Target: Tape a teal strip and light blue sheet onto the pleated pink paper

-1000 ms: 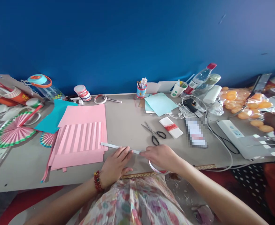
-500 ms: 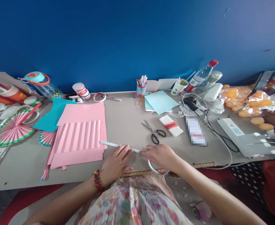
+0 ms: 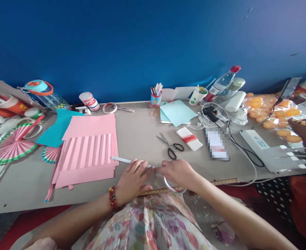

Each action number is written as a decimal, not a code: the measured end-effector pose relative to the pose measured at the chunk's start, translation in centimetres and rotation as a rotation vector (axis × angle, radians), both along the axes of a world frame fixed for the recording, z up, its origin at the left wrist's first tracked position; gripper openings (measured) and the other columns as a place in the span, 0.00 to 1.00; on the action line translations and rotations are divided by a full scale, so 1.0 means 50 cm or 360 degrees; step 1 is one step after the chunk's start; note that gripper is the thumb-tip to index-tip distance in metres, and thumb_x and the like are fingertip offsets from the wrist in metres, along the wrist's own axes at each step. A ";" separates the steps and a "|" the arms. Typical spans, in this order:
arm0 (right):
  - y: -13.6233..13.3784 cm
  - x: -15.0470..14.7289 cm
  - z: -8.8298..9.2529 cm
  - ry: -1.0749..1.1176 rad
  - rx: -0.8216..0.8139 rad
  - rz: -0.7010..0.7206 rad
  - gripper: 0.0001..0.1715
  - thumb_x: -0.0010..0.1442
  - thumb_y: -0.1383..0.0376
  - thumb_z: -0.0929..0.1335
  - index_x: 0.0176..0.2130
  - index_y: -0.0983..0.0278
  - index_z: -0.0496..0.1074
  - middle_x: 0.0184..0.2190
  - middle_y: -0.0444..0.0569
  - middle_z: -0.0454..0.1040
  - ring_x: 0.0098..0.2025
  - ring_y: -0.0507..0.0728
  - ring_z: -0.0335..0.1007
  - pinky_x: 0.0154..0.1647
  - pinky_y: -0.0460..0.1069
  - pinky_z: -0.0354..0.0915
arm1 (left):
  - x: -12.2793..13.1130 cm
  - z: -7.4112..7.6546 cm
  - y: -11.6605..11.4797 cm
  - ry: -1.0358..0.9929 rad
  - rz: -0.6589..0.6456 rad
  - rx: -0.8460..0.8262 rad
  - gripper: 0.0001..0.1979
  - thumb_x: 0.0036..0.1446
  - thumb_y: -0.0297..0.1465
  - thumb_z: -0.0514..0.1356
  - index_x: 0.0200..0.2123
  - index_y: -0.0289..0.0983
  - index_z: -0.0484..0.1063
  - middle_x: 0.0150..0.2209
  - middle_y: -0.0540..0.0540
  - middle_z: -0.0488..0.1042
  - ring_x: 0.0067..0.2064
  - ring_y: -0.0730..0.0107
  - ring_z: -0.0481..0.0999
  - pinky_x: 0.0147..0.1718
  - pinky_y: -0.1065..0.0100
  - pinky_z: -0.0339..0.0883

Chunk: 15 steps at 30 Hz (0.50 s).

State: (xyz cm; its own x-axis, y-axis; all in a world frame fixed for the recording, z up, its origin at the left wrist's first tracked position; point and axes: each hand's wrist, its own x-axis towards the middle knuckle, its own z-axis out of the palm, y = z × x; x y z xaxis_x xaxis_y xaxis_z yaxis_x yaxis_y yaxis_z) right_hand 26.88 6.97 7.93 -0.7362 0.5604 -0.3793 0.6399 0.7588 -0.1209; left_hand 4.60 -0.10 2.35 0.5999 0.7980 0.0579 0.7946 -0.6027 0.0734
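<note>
Sliding rightward, the left hand (image 3: 131, 180), fingers slightly spread, nears the right hand (image 3: 178, 172), pinching the white strip (image 3: 122, 160) that overlaps the pink paper's (image 3: 90, 125) right edge; more seems smoothed.

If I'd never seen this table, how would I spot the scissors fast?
Start at the blue wall and come down to the grey table. Just beyond the camera wearer's right hand, the scissors lie beside a white bundle with red around its middle. Unlike it, they have two black loop handles and parted metal blades.
</note>
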 end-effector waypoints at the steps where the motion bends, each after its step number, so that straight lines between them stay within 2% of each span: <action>1: 0.000 0.000 0.000 0.0004 -0.0006 -0.0009 0.16 0.65 0.66 0.64 0.50 0.53 0.73 0.36 0.47 0.76 0.36 0.54 0.75 0.25 0.45 0.53 | 0.001 -0.002 0.000 -0.0025 -0.0078 -0.0017 0.33 0.63 0.52 0.50 0.63 0.37 0.61 0.60 0.40 0.65 0.61 0.54 0.60 0.63 0.54 0.48; 3: 0.000 -0.001 -0.001 0.0013 -0.0020 -0.0031 0.14 0.65 0.66 0.63 0.47 0.54 0.74 0.36 0.47 0.77 0.36 0.54 0.75 0.26 0.46 0.52 | 0.004 -0.007 0.001 -0.0066 -0.0189 -0.0068 0.33 0.65 0.50 0.49 0.63 0.33 0.60 0.60 0.41 0.66 0.62 0.58 0.60 0.63 0.60 0.49; 5: 0.000 -0.001 -0.001 0.0021 -0.0017 -0.0085 0.13 0.65 0.66 0.62 0.46 0.56 0.74 0.37 0.47 0.77 0.35 0.54 0.74 0.26 0.46 0.51 | 0.007 -0.011 0.004 -0.0088 -0.0208 -0.0101 0.33 0.65 0.50 0.49 0.62 0.32 0.60 0.59 0.41 0.67 0.60 0.59 0.61 0.61 0.62 0.52; 8: -0.002 0.000 -0.003 0.0022 0.0005 -0.0217 0.11 0.64 0.65 0.63 0.45 0.61 0.71 0.36 0.48 0.78 0.33 0.54 0.74 0.25 0.47 0.47 | 0.009 -0.012 0.011 -0.0094 -0.0218 -0.0125 0.30 0.66 0.49 0.49 0.61 0.32 0.62 0.57 0.40 0.69 0.58 0.60 0.64 0.59 0.62 0.54; 11: -0.005 0.000 -0.005 0.0044 -0.0022 -0.0288 0.09 0.65 0.63 0.62 0.44 0.61 0.69 0.34 0.47 0.78 0.33 0.53 0.74 0.24 0.48 0.44 | 0.009 -0.009 0.020 -0.0079 -0.0253 -0.0130 0.30 0.65 0.48 0.51 0.60 0.32 0.62 0.55 0.39 0.69 0.56 0.60 0.65 0.57 0.61 0.55; 15: -0.007 -0.004 -0.005 0.0011 -0.0074 -0.0427 0.13 0.69 0.59 0.58 0.42 0.60 0.68 0.33 0.47 0.78 0.32 0.53 0.74 0.23 0.48 0.43 | 0.006 -0.003 0.033 -0.0025 -0.0294 -0.0134 0.29 0.65 0.48 0.52 0.59 0.33 0.63 0.54 0.40 0.69 0.54 0.60 0.66 0.54 0.60 0.57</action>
State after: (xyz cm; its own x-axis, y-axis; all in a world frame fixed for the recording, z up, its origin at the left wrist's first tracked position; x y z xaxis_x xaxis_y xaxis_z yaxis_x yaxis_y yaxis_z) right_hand 26.70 6.63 7.68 -0.5665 0.7180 -0.4044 0.8164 0.5559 -0.1568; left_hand 4.87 1.54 2.19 0.7360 0.6770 0.0060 0.6696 -0.7292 0.1411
